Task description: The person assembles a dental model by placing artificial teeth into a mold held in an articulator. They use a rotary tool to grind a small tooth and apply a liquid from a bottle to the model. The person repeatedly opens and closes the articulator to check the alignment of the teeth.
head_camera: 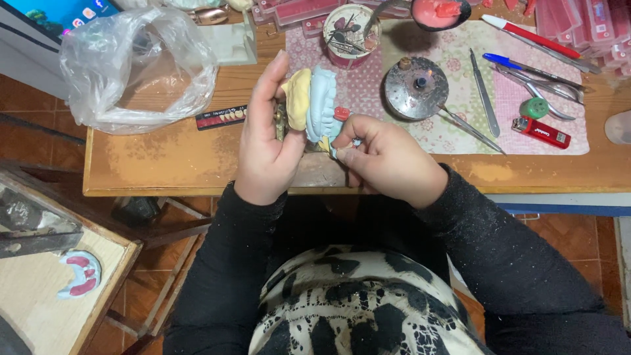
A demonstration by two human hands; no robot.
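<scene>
Hands share a dental model (pixel 314 105): left hand (pixel 266 141) wraps it, right hand (pixel 388 161) pinches its base; black tooth card (pixel 221 118) lies beside.

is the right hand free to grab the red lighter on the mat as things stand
Probably not straight away. The right hand is pinched on a small tool at the blue and yellow dental cast that the left hand holds. The red lighter lies unobstructed on the patterned mat to its right.
</scene>
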